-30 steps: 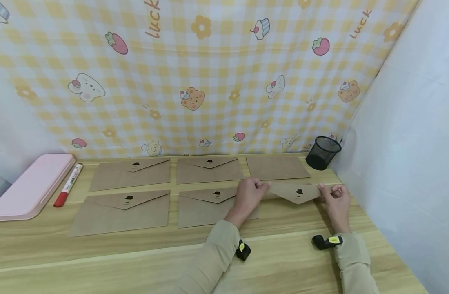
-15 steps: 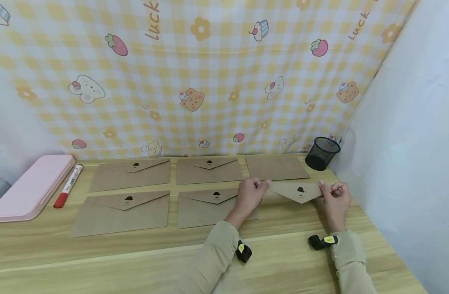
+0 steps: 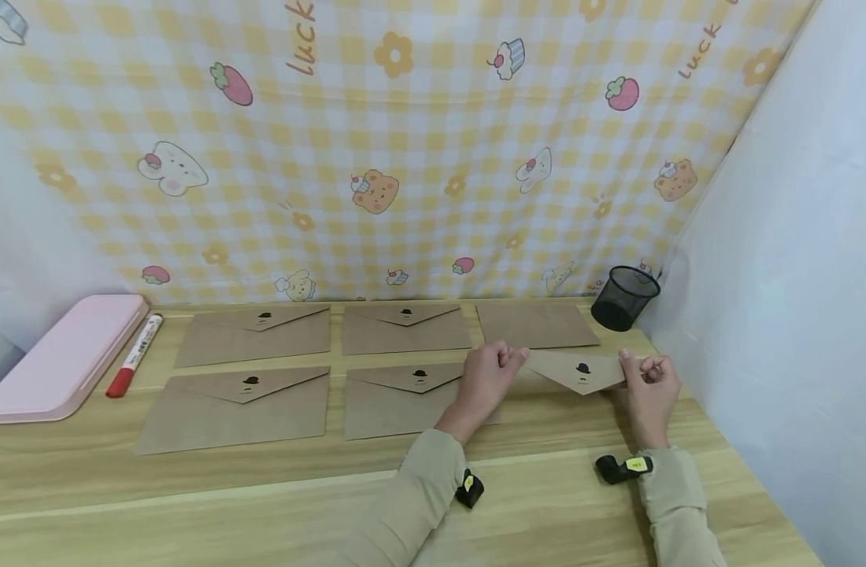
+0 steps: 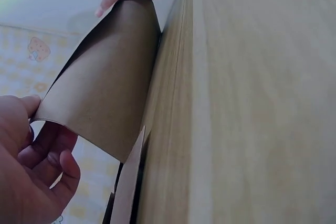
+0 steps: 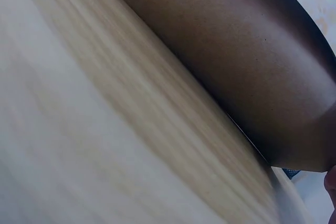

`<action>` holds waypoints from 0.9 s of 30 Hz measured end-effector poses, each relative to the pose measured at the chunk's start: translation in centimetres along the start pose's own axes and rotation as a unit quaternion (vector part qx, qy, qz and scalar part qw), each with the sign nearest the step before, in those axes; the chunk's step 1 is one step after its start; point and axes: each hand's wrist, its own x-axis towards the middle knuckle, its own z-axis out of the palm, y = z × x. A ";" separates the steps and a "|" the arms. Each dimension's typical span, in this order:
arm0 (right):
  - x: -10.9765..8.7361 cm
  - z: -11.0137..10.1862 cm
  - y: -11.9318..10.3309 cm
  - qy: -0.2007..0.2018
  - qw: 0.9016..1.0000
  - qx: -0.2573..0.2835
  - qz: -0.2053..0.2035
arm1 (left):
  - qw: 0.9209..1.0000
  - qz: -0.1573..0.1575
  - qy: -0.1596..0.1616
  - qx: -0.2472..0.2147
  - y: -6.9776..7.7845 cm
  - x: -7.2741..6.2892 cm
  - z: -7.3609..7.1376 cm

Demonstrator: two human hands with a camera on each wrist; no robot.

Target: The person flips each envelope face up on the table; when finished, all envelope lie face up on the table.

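A brown paper envelope (image 3: pixel 582 374) with a pointed flap and a black hat print is held up off the table at its far edge. My left hand (image 3: pixel 481 386) pinches its left corner between thumb and curled fingers; my right hand (image 3: pixel 649 394) pinches the right corner. In the left wrist view the envelope (image 4: pixel 105 77) bows in a curve, its lower edge at the wood surface. The right wrist view is filled mostly by the shaded envelope (image 5: pixel 236 40), with only a bit of a fingertip (image 5: pixel 331 182) showing.
Several similar envelopes (image 3: pixel 242 413) lie in two rows on the wooden table (image 3: pixel 227 512), one (image 3: pixel 535 324) without a visible flap. A black mesh cup (image 3: pixel 624 298) stands at the back right. A red-capped marker (image 3: pixel 135 354) and pink case (image 3: pixel 68 358) lie at left.
Between one second and half a second ago my right wrist shifts slightly left and the envelope's flap tilts a little. Since then both hands keep their hold with hardly any movement.
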 end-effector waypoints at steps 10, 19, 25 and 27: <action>-0.2 0.2 -0.3 0.006 1.000 -0.020 -0.011 | 0.999 0.000 -0.035 0.041 0.0 0.1 -0.8; -0.4 0.1 -0.4 0.011 0.999 -0.037 0.000 | 0.997 0.010 -0.054 0.047 0.1 0.1 -0.8; -0.4 0.2 -0.5 0.015 0.999 -0.040 0.002 | 0.997 0.017 -0.053 0.054 0.0 0.2 -0.9; -0.3 0.2 -0.5 0.015 0.999 -0.042 0.001 | 0.997 0.019 -0.052 0.056 0.0 0.2 -1.0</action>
